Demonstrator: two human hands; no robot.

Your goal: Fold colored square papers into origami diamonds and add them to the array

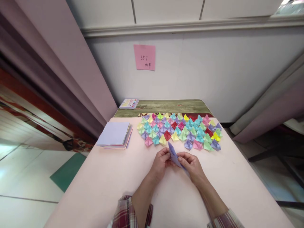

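Both my hands meet over the middle of the pale pink table (99, 186). My left hand (161, 162) and my right hand (191, 164) pinch a folded lavender paper piece (174, 154) between their fingertips; it stands tilted, one corner pointing up and away. Just beyond it lie several small folded paper shapes (179, 131) in many colours, packed in rows. A stack of square paper sheets (115, 135), lavender on top, lies to the left of my hands.
A small pack with a colourful cover (129, 103) rests on a green wooden surface (171, 106) behind the table. A pink note (144, 57) sticks to the white wall. Curtains hang on both sides, and tiled floor shows at left.
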